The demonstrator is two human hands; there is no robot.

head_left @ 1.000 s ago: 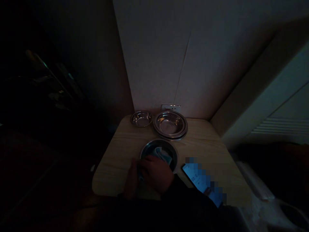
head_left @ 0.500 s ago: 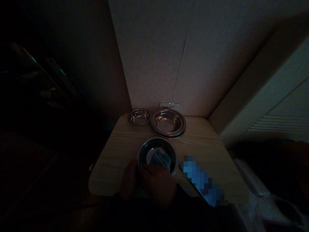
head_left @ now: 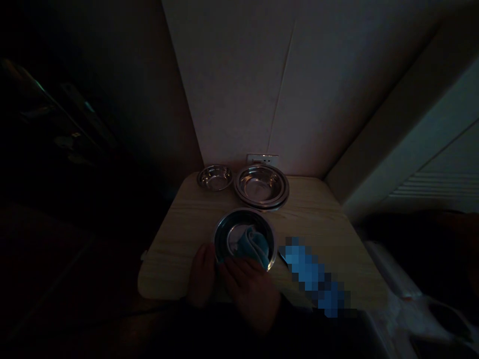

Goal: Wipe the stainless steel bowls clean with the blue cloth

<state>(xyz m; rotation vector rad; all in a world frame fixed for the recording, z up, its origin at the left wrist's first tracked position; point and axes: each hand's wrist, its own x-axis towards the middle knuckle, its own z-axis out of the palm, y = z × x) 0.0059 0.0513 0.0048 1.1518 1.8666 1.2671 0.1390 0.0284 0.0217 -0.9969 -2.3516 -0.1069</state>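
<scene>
A shiny metal bowl (head_left: 223, 230) stands on the wooden tabletop with a folded blue cloth (head_left: 254, 245) inside it. At the bowl's left front side, my left hand (head_left: 202, 275) is curled against the rim, its thumb side hidden in the dark. My right hand (head_left: 250, 290) reaches over the near rim, fingers closed together on the cloth and pressing it to the bowl's near wall. Part of the near rim is hidden under these fingers.
Behind the bowl are a small metal bowl (head_left: 215, 178) and a stack of larger metal bowls (head_left: 262, 192), near a wall socket (head_left: 263, 159). A bright blurred-out blue object (head_left: 307, 269) lies to the right on the table (head_left: 175, 239). The room is very dim.
My right hand has shifted slightly right and down with the cloth, showing more of the bowl's inside. My left hand stays at the bowl's left side.
</scene>
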